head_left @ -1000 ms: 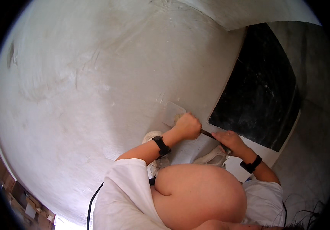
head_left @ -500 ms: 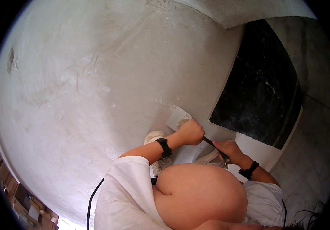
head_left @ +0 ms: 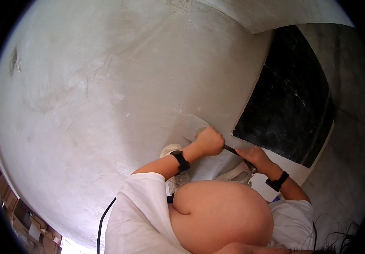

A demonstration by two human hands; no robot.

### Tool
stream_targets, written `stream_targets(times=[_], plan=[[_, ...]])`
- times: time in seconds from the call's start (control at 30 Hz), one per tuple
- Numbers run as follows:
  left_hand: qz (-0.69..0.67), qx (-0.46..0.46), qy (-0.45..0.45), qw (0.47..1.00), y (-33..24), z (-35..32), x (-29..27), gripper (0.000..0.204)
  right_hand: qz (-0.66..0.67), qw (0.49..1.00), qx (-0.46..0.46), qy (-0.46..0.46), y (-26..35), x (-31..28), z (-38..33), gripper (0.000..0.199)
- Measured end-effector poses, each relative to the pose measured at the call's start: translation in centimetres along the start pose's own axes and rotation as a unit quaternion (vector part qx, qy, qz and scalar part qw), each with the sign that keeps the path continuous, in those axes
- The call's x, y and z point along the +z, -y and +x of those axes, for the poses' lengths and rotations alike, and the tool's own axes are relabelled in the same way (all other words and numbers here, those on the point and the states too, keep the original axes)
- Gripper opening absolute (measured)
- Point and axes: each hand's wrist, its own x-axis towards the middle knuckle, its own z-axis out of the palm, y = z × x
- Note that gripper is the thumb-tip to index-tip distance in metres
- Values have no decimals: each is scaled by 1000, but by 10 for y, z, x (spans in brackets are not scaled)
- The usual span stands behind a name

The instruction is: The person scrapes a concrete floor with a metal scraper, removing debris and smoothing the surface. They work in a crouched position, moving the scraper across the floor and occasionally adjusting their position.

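Observation:
A scraper with a wide flat blade [head_left: 194, 124] and a long dark handle [head_left: 230, 149] slants across the space before my knees. My left hand [head_left: 210, 141] is closed round it just behind the blade. Farther back, the fingers of my right hand [head_left: 255, 157] wrap the handle near its end. The blade lies low against the pale grey floor [head_left: 148, 93], with a tan smear beside my left hand. That hand hides part of the blade and the front of the handle.
A black rectangular panel [head_left: 286, 97] lies to the right, with a pale strip along its near edge. My shoes [head_left: 172, 149] are close behind the scraper. Cardboard boxes [head_left: 26, 220] line the lower left, and a black cable [head_left: 101, 220] hangs by my left side.
Both hands and the scraper have shifted slightly forward, away from me. My grip on it looks the same.

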Motion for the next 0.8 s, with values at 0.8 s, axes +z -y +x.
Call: stream_targets(times=[0.8], plan=[[-58, 68, 16, 996, -22, -15, 21, 16, 22, 1000, 2, -4, 28, 37, -31, 67]])
